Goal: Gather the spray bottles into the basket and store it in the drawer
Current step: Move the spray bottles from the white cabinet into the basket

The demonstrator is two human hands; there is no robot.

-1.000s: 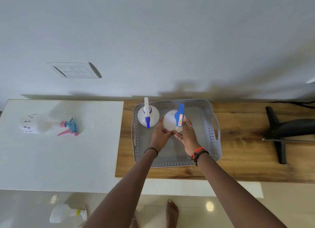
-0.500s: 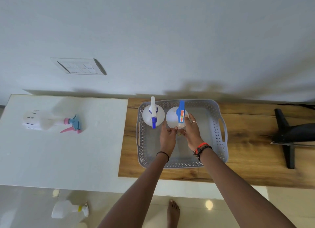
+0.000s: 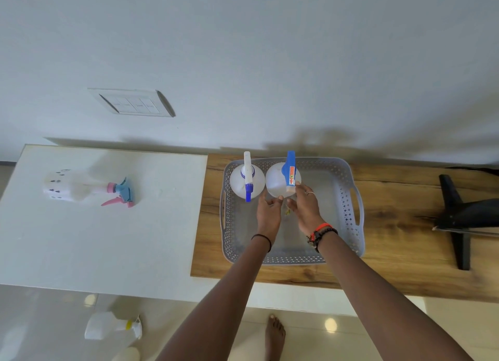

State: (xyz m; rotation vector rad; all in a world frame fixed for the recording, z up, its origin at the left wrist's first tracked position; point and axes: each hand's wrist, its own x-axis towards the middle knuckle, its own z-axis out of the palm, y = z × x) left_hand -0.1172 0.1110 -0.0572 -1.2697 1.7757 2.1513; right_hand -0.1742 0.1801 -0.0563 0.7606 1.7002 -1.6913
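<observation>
1. Both hands, left (image 3: 267, 212) and right (image 3: 303, 208), are loosening, fingertips resting on the round white blue-triggered spray bottle (image 3: 282, 181).
2. It is standing upright in the grey perforated plastic basket (image 3: 348, 212), far-left corner; release gently, avoiding tipping its white-nozzled neighbour bottle (image 3: 246, 181).

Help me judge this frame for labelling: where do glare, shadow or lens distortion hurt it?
Head view: wide-angle bend curves the wooden counter and wall; bright glare spots on the floor; a soft shadow darkens the wall above the basket; the black object at the right edge smears; both hands are sharp.
</observation>
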